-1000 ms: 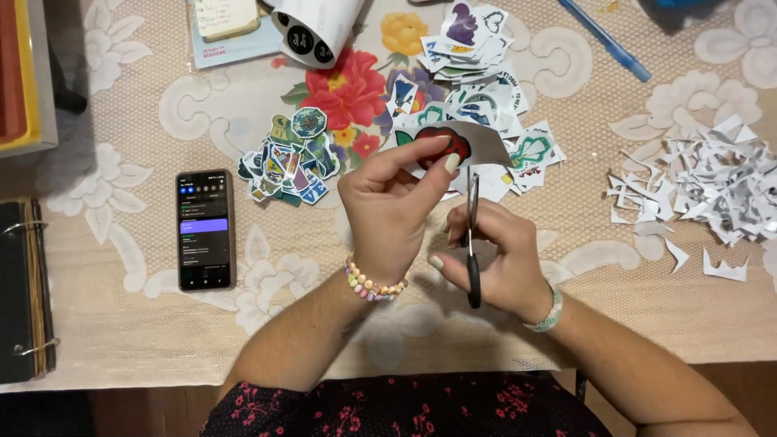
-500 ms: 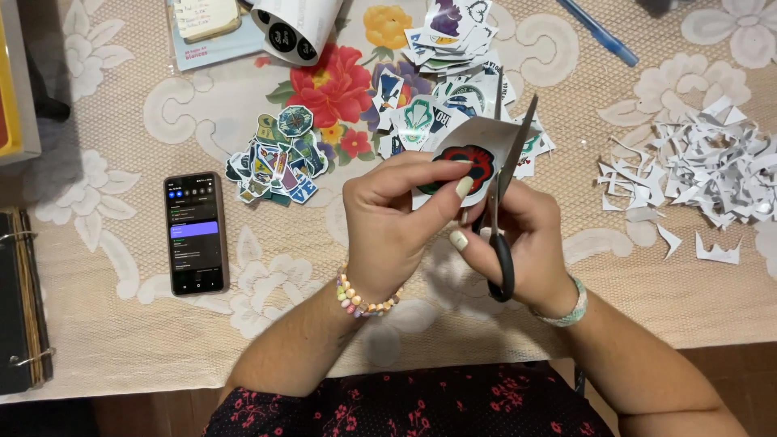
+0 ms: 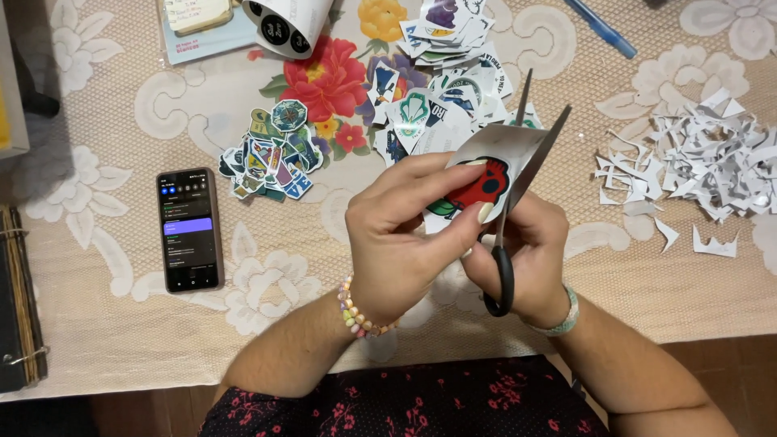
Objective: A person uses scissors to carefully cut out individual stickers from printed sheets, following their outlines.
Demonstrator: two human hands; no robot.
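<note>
Red sticker (image 3: 477,188) pinched in L hand (image 3: 405,243), R hand (image 3: 526,251) gripping scissors (image 3: 518,170), blades open.
Turn sticker not scissors; cut close to outline, thumb clear of blades.

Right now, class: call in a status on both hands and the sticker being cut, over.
Left hand pinches red sticker paper. Right hand works scissors, blades open around the paper's edge. Nothing blocking.

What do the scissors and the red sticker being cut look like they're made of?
Scissors: bare metal blades, by their grey sheen and thin edges; the black loops, gripped by the right hand, look like smooth moulded plastic. Red sticker: probably glossy printed paper on a white backing; it curves in the left hand, and its white margin catches the light.
</note>
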